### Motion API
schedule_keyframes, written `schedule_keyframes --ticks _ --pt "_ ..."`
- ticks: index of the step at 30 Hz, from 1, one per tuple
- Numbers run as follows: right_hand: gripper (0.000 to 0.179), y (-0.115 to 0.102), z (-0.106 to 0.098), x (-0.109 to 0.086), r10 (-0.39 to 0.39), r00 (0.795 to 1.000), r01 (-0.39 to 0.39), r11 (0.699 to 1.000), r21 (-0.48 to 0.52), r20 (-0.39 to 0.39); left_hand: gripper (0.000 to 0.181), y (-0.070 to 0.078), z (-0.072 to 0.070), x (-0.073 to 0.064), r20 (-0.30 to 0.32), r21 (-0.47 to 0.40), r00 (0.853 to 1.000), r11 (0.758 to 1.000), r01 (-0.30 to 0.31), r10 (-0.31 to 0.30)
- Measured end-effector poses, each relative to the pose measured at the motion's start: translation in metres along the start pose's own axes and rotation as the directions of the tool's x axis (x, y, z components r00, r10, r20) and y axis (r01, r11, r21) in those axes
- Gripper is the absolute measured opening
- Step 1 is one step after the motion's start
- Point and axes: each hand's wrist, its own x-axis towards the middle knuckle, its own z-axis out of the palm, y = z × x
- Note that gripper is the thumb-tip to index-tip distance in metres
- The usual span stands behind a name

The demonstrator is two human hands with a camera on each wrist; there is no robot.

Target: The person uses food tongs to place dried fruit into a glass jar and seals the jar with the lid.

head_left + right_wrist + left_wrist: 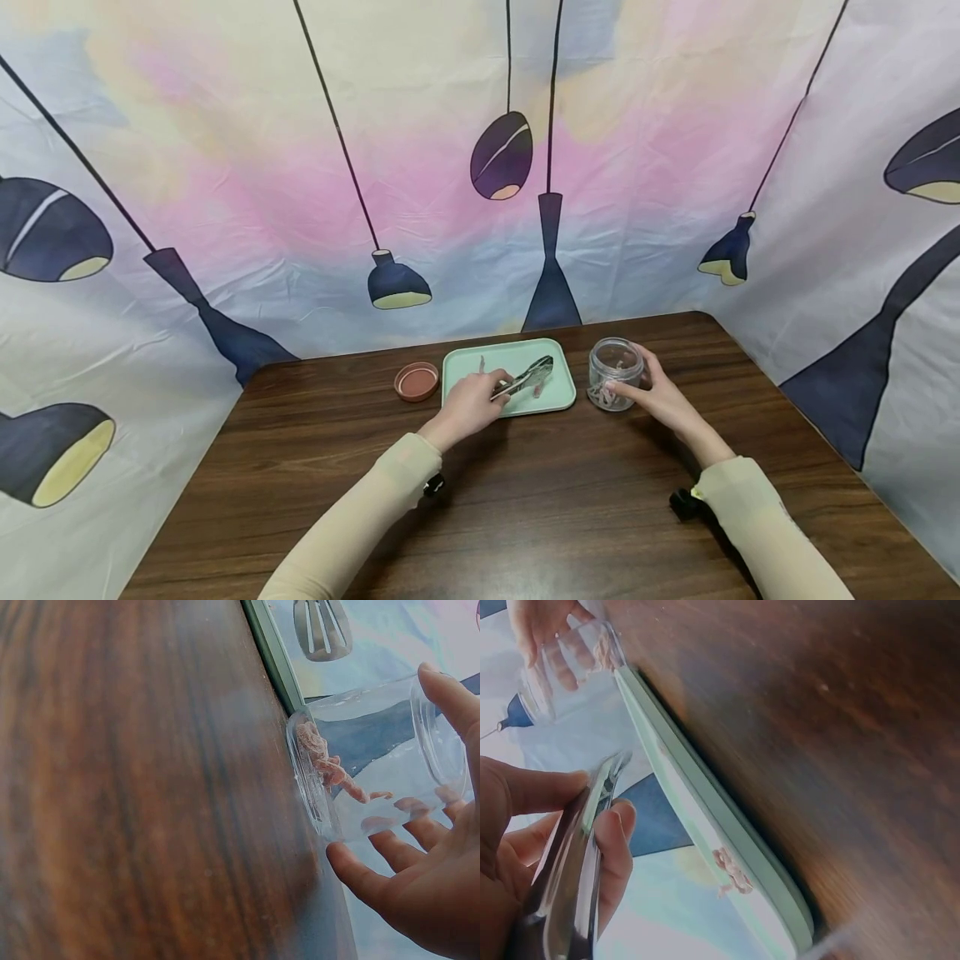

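My left hand [474, 404] grips metal tongs [529, 372], holding them over the pale green tray [459, 364]. The slotted head of the tongs points right, toward the jar. A small pinkish-brown dried piece [733, 871] lies on the tray. Around a clear jar [616, 360] stands my right hand [663, 400], thumb at the near side and fingers behind it. The jar is upright and uncovered, just right of the tray. Several pinkish-brown dried pieces [324, 761] lie at its bottom. In the right wrist view, the right fingers [397, 853] show along the jar's side.
A reddish-brown round lid [417, 382] lies on the table left of the tray. The dark wooden table [547, 508] reaches back to a cloth backdrop [450, 167] printed with hanging lamps.
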Motion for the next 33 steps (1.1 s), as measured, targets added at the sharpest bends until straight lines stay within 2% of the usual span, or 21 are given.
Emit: schedule_keyframes --ticks 15,24,33 --pt "0.105 0.0034 0.0001 0.0006 0.003 1.000 -0.003 1.000 -0.007 -0.006 0.043 -0.0070 0.0053 -0.0048 0.068 -0.003 0.995 0.998 0.070 -0.070" --pt "0.105 0.0036 0.0006 0.0000 0.002 1.000 -0.002 1.000 -0.010 -0.006 0.038 -0.0072 0.0062 -0.0058 0.055 0.042 0.997 0.998 0.050 -0.052" --pt "0.104 0.0035 0.0013 0.0004 -0.005 1.000 0.004 1.000 -0.012 -0.009 0.043 -0.0096 0.0074 -0.0067 0.042 0.056 0.996 0.996 0.074 -0.076"
